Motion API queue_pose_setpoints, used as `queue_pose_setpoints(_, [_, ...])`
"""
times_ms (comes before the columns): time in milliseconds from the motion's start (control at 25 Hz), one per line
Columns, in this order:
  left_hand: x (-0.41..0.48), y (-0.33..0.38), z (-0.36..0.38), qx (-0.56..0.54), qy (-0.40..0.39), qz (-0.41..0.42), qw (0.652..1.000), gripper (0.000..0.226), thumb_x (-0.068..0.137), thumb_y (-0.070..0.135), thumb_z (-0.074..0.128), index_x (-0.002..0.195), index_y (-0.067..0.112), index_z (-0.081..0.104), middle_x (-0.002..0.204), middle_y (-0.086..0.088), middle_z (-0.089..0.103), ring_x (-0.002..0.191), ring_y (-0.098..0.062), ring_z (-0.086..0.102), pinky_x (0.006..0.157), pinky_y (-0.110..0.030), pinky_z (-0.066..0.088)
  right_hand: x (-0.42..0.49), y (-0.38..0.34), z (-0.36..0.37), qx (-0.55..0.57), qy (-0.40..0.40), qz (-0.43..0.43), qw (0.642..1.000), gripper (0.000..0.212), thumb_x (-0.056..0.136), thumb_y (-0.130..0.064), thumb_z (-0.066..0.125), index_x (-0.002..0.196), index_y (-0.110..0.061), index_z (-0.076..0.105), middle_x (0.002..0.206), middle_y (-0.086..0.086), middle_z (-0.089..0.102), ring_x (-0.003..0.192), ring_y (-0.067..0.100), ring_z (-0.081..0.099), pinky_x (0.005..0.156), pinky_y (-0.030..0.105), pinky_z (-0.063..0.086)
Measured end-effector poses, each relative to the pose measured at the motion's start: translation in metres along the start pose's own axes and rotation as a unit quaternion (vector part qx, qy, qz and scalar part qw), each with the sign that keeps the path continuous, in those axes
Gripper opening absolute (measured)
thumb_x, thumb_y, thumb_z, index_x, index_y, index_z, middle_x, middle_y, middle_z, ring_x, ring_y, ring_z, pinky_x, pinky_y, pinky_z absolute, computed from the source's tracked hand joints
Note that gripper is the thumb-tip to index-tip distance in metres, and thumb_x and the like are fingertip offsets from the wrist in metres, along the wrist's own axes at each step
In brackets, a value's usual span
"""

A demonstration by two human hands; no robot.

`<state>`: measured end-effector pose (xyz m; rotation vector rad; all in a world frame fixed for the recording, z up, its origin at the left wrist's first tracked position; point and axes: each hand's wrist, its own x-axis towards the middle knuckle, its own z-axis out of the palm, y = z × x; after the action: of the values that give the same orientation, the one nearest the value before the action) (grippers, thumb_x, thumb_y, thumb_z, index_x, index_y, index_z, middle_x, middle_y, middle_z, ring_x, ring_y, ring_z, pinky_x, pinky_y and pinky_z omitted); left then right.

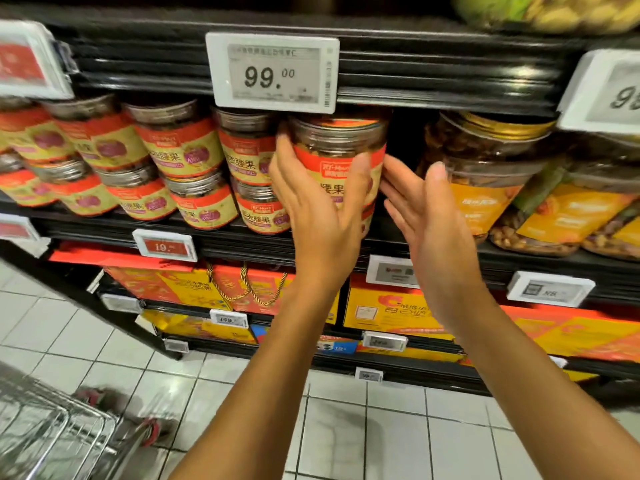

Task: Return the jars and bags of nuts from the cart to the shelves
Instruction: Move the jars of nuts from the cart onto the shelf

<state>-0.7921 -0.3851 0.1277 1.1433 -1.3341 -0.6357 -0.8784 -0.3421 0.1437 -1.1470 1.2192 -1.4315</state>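
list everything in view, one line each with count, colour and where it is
held cashew jar: one, red and yellow label, shelf front under the 99.00 tag
shelved cashew jars: about ten, same label, stacked two high to its left
orange-labelled nut jars: several, clear with orange labels, to its right
99.00 price tag: one, white, shelf edge above
gift boxes: several, orange and yellow, lower shelves
cart: one, metal wire, bottom left
floor: white tiles, below
left hand: grips the held jar
right hand: fingers straight, beside the jar's right
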Motion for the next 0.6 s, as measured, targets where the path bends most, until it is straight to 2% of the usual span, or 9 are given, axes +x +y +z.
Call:
queue_pose_setpoints(40, [-0.001,-0.007,0.000,0.011,-0.037,-0.017,0.999,0.076,0.090,0.045,0.036,0.148,0.005,0.008,0.153,-0.006,0.011,0.129,0.007,0.000,0.102,0.004,0.000,0.008,0.002,-0.001,-0.005,0.005,0.020,1.000,0.053,0.100,-0.041,0.014,0.140,-0.016,0.039,0.144,-0.007,0.044,0.131,0.001,0.040,0.113,0.023,0.027])
queue_pose_setpoints(120, [-0.007,-0.021,-0.009,0.030,-0.072,-0.021,0.997,0.066,0.094,0.042,0.025,0.149,0.010,0.012,0.156,-0.008,0.007,0.126,0.012,0.000,0.097,0.007,-0.001,0.019,0.007,-0.003,-0.009,0.027,0.046,0.999,0.056,0.099,-0.043,0.015,0.142,-0.014,0.036,0.147,-0.005,0.040,0.133,0.004,0.037,0.108,0.018,0.028])
queue_pose_setpoints(160, [-0.010,-0.027,-0.016,0.039,-0.061,-0.001,0.997,0.060,0.096,0.039,0.024,0.148,0.010,0.018,0.155,-0.007,0.014,0.130,0.010,0.006,0.102,0.004,0.004,0.020,0.009,-0.004,-0.010,0.040,0.051,0.998,0.057,0.099,-0.045,0.016,0.142,-0.013,0.036,0.146,-0.004,0.041,0.132,0.005,0.039,0.104,0.016,0.030])
queue_pose_setpoints(240, [-0.016,-0.034,-0.027,0.017,-0.047,0.035,0.998,0.054,0.098,0.037,0.023,0.144,0.011,0.031,0.148,-0.002,0.032,0.135,0.002,0.025,0.112,-0.011,0.020,0.018,0.014,-0.006,-0.010,0.052,0.054,0.997,0.057,0.099,-0.045,0.018,0.139,-0.012,0.041,0.143,-0.003,0.046,0.128,0.005,0.043,0.098,0.013,0.033])
queue_pose_setpoints(320, [-0.020,-0.036,-0.030,-0.010,-0.062,0.033,0.997,0.051,0.097,0.036,0.023,0.140,0.013,0.039,0.143,0.000,0.042,0.134,-0.004,0.036,0.113,-0.027,0.030,0.015,0.019,-0.005,-0.006,0.044,0.063,0.997,0.057,0.099,-0.045,0.018,0.136,-0.012,0.045,0.140,-0.003,0.049,0.125,0.003,0.046,0.095,0.010,0.036])
queue_pose_setpoints(360, [-0.020,-0.036,-0.030,-0.012,-0.064,0.031,0.997,0.048,0.098,0.035,0.024,0.138,0.015,0.041,0.142,0.001,0.044,0.134,-0.005,0.037,0.113,-0.029,0.031,0.014,0.020,-0.005,-0.006,0.041,0.064,0.997,0.056,0.099,-0.045,0.018,0.135,-0.012,0.047,0.140,-0.003,0.050,0.125,0.002,0.046,0.091,0.007,0.038])
queue_pose_setpoints(440, [-0.019,-0.036,-0.027,-0.009,-0.061,0.028,0.998,0.046,0.098,0.034,0.026,0.137,0.017,0.042,0.140,0.005,0.043,0.134,-0.005,0.037,0.113,-0.027,0.030,0.018,0.020,-0.005,-0.008,0.045,0.068,0.997,0.055,0.100,-0.044,0.019,0.135,-0.012,0.047,0.139,-0.004,0.051,0.125,0.002,0.046,0.088,0.005,0.038])
queue_pose_setpoints(600, [-0.013,-0.039,-0.029,0.013,-0.097,0.012,0.995,0.047,0.098,0.035,0.030,0.139,0.016,0.041,0.137,0.016,0.038,0.133,0.004,0.032,0.111,-0.015,0.026,0.025,0.020,-0.007,-0.013,0.046,0.074,0.996,0.055,0.100,-0.042,0.022,0.137,-0.008,0.043,0.142,0.000,0.048,0.128,0.007,0.045,0.102,0.016,0.033])
